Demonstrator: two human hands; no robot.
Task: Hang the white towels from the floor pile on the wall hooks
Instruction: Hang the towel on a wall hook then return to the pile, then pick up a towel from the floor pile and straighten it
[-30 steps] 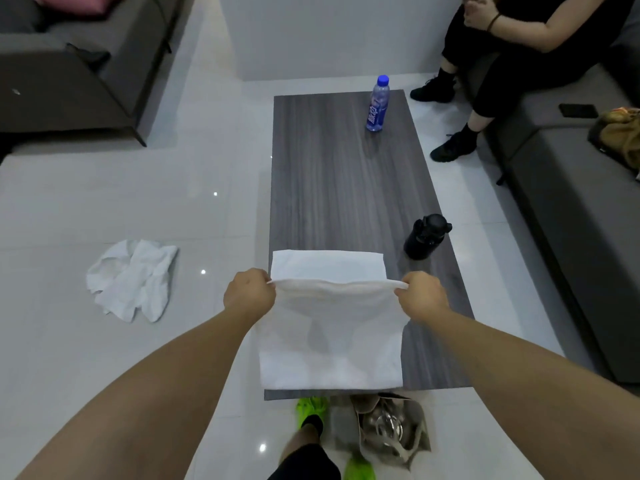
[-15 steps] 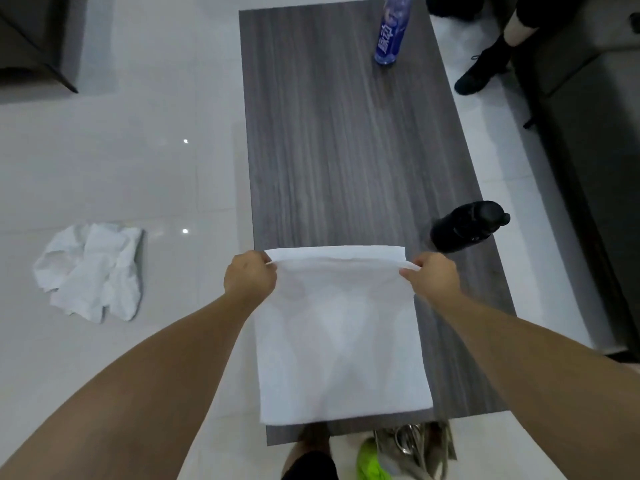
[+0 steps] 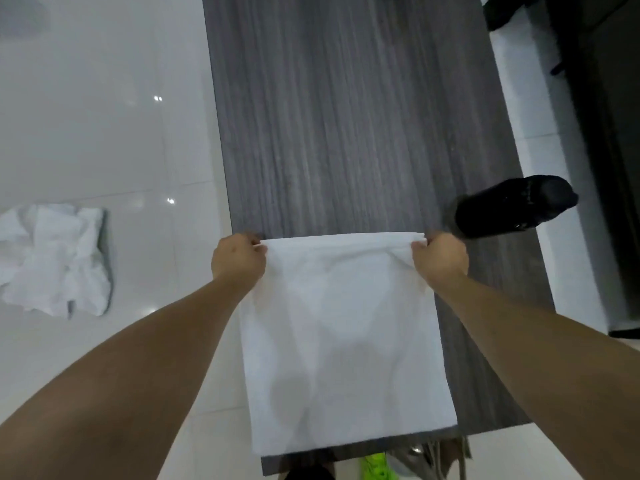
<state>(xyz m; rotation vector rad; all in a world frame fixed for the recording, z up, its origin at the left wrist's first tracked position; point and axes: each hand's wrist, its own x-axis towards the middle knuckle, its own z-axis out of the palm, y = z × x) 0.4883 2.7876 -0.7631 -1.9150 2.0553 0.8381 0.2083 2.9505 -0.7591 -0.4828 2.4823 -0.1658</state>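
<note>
A white towel lies spread over the near end of the grey wood-grain table, its near edge close to the table's front edge. My left hand pinches the towel's far left corner and my right hand pinches its far right corner, the far edge stretched between them. A crumpled pile of white towels lies on the floor at the left, apart from both hands. No wall hooks are in view.
A black bottle lies on its side at the table's right edge, just beyond my right hand. A dark sofa runs along the right. Glossy white floor tiles spread to the left. A green shoe shows under the table's front.
My head has tilted further down and closer, so the blue bottle and the seated person have left the view. The towel's lifted far edge has come down over the layer beneath; both hands keep their grip.
</note>
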